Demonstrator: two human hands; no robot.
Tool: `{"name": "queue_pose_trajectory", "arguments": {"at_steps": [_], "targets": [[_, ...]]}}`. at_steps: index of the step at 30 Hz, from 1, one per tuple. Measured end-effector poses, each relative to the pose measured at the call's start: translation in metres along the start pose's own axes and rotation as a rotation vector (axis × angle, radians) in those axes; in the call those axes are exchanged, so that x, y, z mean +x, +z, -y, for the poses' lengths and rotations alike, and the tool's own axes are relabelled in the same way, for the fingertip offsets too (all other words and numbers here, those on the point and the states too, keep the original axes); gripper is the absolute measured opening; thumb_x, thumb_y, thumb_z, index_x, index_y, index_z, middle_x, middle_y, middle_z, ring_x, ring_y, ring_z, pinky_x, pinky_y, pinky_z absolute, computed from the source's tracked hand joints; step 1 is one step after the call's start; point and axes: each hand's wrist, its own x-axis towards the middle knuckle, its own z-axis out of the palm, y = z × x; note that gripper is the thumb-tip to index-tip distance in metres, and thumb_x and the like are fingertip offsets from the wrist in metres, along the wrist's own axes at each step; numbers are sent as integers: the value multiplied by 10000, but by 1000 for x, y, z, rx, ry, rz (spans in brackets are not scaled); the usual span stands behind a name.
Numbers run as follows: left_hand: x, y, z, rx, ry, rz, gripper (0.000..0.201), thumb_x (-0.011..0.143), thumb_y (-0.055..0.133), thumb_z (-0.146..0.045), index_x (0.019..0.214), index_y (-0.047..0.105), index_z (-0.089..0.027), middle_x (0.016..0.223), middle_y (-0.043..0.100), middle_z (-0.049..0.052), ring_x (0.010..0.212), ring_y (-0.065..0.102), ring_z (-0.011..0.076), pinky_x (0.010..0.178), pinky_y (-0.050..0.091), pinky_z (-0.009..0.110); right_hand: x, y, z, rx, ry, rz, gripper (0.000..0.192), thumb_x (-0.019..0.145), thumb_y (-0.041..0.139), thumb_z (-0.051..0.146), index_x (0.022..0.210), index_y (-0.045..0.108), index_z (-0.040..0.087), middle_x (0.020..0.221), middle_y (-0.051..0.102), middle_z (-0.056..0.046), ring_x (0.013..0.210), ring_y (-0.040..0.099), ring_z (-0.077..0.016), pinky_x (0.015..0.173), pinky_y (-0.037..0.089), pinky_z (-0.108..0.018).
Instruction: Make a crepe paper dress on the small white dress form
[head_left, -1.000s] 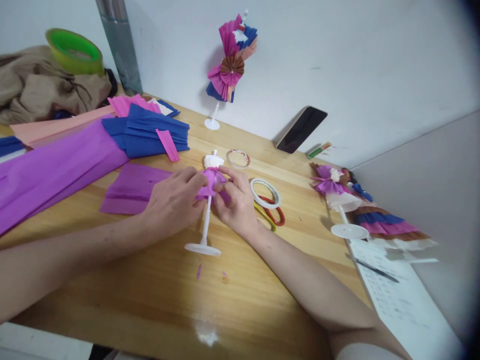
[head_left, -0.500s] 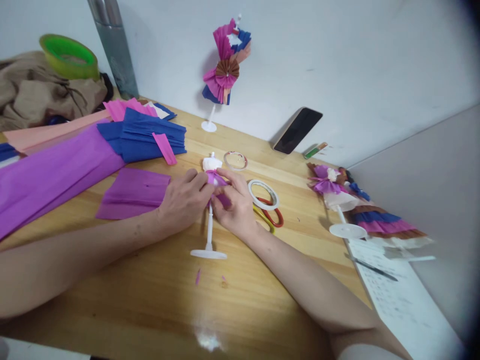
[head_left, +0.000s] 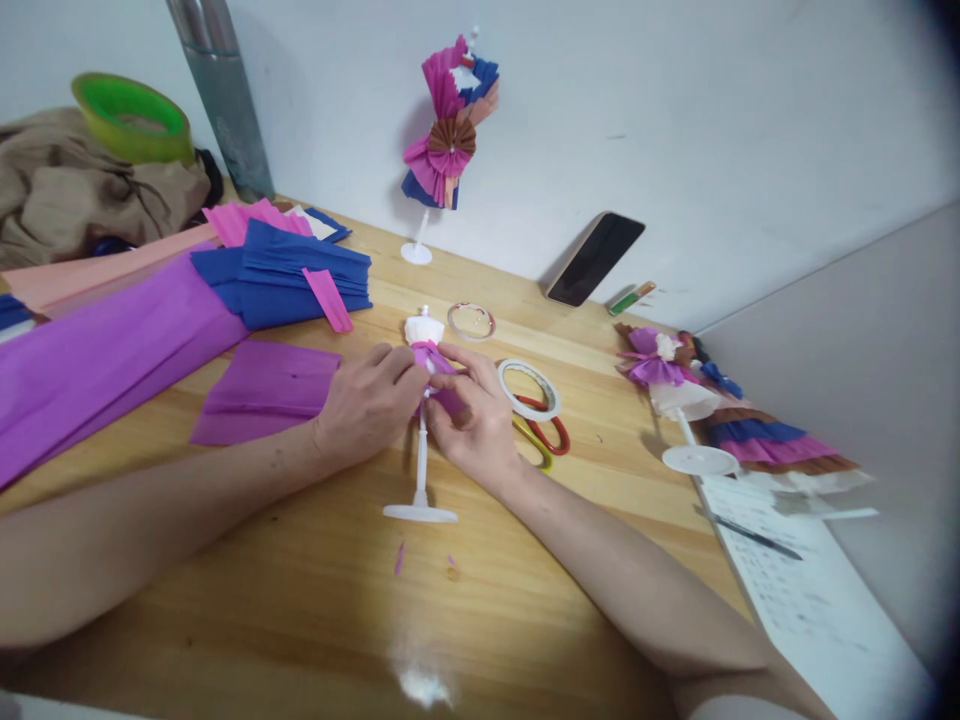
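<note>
White mannequin stand (head_left: 421,470) with purple paper (head_left: 442,385) at its waist. Purple sheet (head_left: 262,392) and blue pleated paper (head_left: 289,272) toward the left edge of the pale wood bench (head_left: 315,590). Red and yellow scissors (head_left: 541,437). Green tape roll (head_left: 129,117) at the far left corner. Black phone (head_left: 595,258) along the far edge.

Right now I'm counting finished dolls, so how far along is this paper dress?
Two dressed stands look finished: one upright by the wall, one lying at the table's right edge. In hand: the left hand and right hand pinch purple paper around the waist of the small white stand. Only that one thin purple layer is on; the white bust is bare. Uncut purple sheet lies beside.
</note>
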Motion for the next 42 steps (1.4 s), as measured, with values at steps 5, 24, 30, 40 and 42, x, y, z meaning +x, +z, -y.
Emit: {"name": "queue_pose_trajectory", "arguments": {"at_steps": [5,24,30,40,42], "targets": [[2,-4,-1,-7,84,8,183,898,518,-112,732,555,-180,730,587,34,690,506,187,584,403,306,-1,0,1,32,49,5,239,754,589,68,940,651,204,1233,618,-144,1145,592,-277,927,522,-483],[6,-3,0,90,221,-59,242,896,500,-59,688,550,-173,631,524,10,639,443,172,553,323,305,-1,-2,7,103,179,21,260,751,589,97,963,685,214,1212,642,-122,1154,600,-275,979,485,-494],[6,1,7,-33,234,-64,226,931,508,-90,725,555,-171,677,563,2,679,437,156,590,367,277,-2,-3,9,191,310,6,250,755,581,87,920,717,216,1206,663,-112,1134,622,-263,1002,467,-505],[0,15,12,-153,154,-90,183,898,570,-100,735,566,-183,754,653,-5,715,513,140,631,437,267,-3,-2,7,435,455,-39,203,780,629,146,906,756,243,1214,678,-84,1163,620,-248,1041,458,-487],[1,14,11,-162,119,-109,175,883,584,-93,735,573,-186,765,668,1,713,500,149,616,440,265,-3,-4,7,460,467,-27,210,783,635,157,924,761,249,1243,674,-78,1184,610,-253,1057,444,-494]]}}
